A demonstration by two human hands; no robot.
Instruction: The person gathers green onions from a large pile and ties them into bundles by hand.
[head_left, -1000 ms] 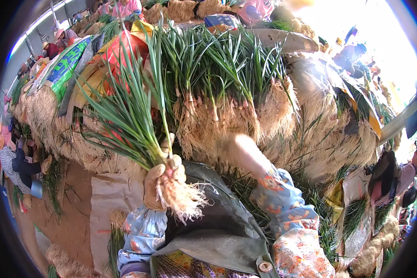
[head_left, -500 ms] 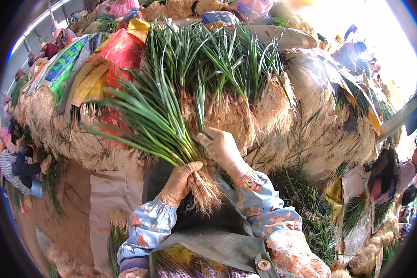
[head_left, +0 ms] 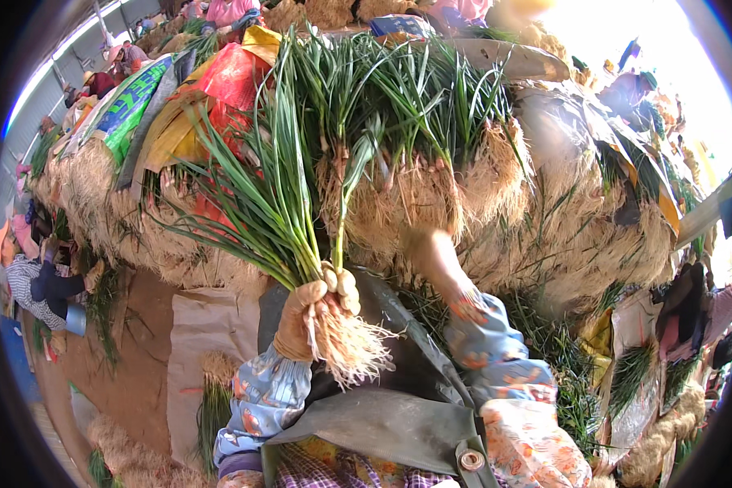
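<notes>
My left hand is closed round a bunch of long-leaved green seedlings, gripping it low on the stems. Pale stringy roots hang below the fist, and the leaves fan up and to the left. One stem stands somewhat apart at the bunch's right side. My right hand is up at the lower edge of a heap of similar seedlings. Motion smears its fingers, so whether they hold anything is not visible.
The root-fringed heap stretches across in front of me, partly covered by red and green-blue sacks. Loose leaves lie at my right. A dark apron covers my lap. Other people sit around the edges.
My right hand has left the bunch and moved right and forward to the heap. My left hand still grips the bunch, now turned more upright with its roots spread out.
</notes>
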